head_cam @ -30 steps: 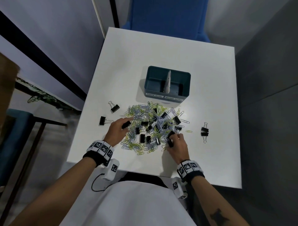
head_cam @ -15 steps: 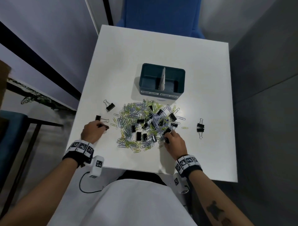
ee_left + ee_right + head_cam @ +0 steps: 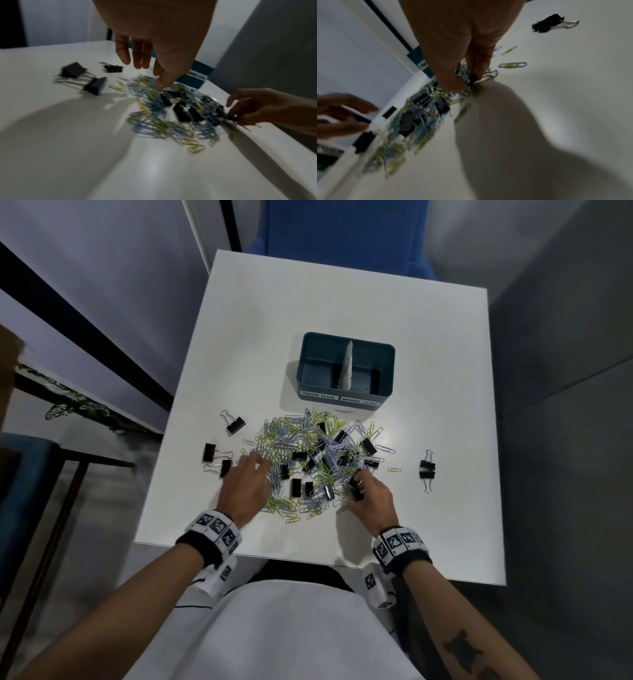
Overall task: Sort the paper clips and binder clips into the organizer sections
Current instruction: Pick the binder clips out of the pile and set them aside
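A pile of green and blue paper clips mixed with black binder clips covers the middle of the white table. Behind it stands a teal organizer with two labelled sections and a white divider. My left hand hovers with straight fingers over the pile's left edge, holding nothing. Just left of it lie three binder clips, also seen as binder clips from the left wrist. My right hand pinches a black binder clip at the pile's right edge.
One more binder clip lies alone at the right, seen as the same clip from the right wrist. A few stray paper clips lie near it. A blue chair stands behind the table.
My left hand set a binder clip down at the left beside another one and moved back right over the pile, now empty. My right hand stays at the pile's right edge.
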`<control>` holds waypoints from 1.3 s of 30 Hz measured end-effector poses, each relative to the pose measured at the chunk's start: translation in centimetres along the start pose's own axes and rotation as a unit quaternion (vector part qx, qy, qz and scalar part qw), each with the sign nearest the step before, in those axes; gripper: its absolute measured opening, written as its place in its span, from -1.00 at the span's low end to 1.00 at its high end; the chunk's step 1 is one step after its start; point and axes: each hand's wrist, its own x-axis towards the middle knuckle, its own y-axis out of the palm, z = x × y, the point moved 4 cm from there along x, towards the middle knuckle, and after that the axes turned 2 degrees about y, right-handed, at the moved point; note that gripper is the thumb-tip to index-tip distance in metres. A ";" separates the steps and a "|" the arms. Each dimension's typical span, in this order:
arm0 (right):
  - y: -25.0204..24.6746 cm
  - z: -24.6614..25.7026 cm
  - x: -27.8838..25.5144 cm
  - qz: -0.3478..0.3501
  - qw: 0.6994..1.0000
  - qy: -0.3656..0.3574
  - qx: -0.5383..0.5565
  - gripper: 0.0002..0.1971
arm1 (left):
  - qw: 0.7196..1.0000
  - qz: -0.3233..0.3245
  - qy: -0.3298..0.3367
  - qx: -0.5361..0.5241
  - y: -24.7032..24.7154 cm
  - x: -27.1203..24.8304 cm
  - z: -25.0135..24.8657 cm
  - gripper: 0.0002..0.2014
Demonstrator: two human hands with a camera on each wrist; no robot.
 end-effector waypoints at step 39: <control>-2.7 3.0 2.5 0.014 0.997 -0.032 0.064 -0.71 | 0.995 0.030 0.057 -0.077 -3.5 4.5 0.6 -0.54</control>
